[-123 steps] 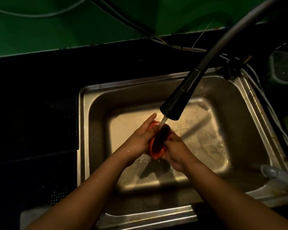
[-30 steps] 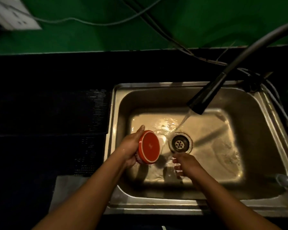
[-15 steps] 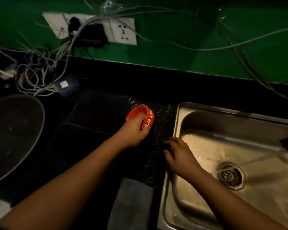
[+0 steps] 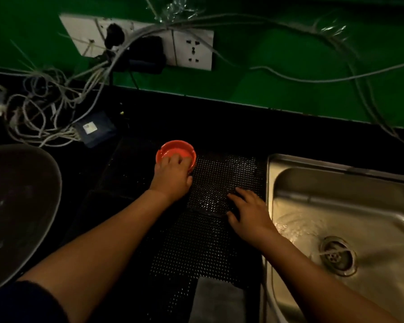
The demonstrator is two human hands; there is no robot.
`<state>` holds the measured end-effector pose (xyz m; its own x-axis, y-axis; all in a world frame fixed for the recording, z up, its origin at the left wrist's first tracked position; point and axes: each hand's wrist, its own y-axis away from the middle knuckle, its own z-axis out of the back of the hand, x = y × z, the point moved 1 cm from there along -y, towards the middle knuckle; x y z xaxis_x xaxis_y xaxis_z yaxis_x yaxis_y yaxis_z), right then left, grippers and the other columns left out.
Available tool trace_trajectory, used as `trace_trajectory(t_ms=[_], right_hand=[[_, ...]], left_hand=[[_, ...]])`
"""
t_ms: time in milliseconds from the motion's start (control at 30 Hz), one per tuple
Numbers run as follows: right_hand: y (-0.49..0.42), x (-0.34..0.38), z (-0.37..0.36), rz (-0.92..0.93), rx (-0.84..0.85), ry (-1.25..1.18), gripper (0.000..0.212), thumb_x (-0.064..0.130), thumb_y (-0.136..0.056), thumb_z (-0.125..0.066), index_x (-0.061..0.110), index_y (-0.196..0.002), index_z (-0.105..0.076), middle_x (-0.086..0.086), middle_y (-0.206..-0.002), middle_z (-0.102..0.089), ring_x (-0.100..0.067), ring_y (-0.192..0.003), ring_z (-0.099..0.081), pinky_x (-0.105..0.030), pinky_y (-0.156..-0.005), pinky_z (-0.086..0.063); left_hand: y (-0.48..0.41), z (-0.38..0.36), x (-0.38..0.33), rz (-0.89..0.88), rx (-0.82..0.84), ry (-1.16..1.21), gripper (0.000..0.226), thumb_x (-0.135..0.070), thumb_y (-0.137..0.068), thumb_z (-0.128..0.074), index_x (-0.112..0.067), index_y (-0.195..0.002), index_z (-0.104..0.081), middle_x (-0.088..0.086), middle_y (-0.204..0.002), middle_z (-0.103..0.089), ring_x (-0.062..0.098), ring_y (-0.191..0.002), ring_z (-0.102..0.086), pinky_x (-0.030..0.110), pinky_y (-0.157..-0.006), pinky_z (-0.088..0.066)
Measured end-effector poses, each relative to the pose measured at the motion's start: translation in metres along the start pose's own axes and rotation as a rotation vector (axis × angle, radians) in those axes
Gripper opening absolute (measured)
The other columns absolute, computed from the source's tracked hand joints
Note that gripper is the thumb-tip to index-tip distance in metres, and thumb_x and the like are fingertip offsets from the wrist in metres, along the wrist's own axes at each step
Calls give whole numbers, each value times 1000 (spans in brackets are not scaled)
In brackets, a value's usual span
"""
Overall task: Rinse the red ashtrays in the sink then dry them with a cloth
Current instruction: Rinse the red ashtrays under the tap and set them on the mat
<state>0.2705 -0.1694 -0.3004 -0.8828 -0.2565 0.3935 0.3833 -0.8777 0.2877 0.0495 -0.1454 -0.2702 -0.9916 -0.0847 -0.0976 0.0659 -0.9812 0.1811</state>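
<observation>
- Upright at centre frame: red ashtray, on the dark table by a studded black mat.
- Left hand clasping its near rim.
- Right hand open, flat on mat, beside sink.
- Grey cloth at bottom centre.
- Water running into drain, lower right.

A round red ashtray with notches in its rim sat upright, mouth up, just left of the frame's centre, while the steel sink at the right edge held running water and a grey cloth lay at bottom centre.
</observation>
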Motion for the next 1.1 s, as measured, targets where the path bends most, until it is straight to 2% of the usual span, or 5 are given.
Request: trace_trajectory(t_ms=[167, 467, 567, 867, 1100], right_hand=[[-10, -5, 80, -35, -209, -210, 35, 26, -91, -59, 13, -124, -61, -9, -124, -59, -25, -115, -55, -26, -95, -38], [-1, -22, 257, -19, -645, -279, 25, 22, -91, -59, 14, -113, -66, -5, -115, -65, -20, -107, -59, -24, -89, -40], [6, -32, 308, -7, -793, -248, 24, 21, -91, -59, 15, -113, -66, -6, -115, -62, -21, -106, -58, -24, -88, -39], [-9, -57, 364, -102, -733, 63, 59, 36, -91, -54, 24, -145, -35, -4, -150, -30, -24, -141, -19, -45, -114, -24], [-12, -63, 351, -1, -798, -47, 59, 28, -91, -57, 24, -145, -34, -2, -149, -26, -21, -143, -10, -39, -119, -14]], left_hand=[[-14, 52, -52, -127, 13, 222, 46, -38, -93, -52, -25, -137, -44, 4, -137, -43, 27, -126, -42, 40, -104, -37], [-23, 207, -170, -545, -310, 491, 21, -21, -90, -60, -14, -109, -63, 3, -111, -60, 17, -106, -55, 19, -88, -36], [-27, 248, -203, -636, -377, 469, 22, -27, -90, -59, -20, -111, -62, 1, -115, -55, 20, -110, -50, 27, -95, -37], [-104, 313, -212, -121, -498, 276, 53, -49, -92, -50, -38, -142, -36, 17, -156, -17, 39, -144, -8, 52, -117, -10], [-117, 304, -211, -24, -443, 309, 49, -56, -89, -52, -28, -129, -42, 11, -130, -56, 41, -129, -38, 57, -111, -21]])
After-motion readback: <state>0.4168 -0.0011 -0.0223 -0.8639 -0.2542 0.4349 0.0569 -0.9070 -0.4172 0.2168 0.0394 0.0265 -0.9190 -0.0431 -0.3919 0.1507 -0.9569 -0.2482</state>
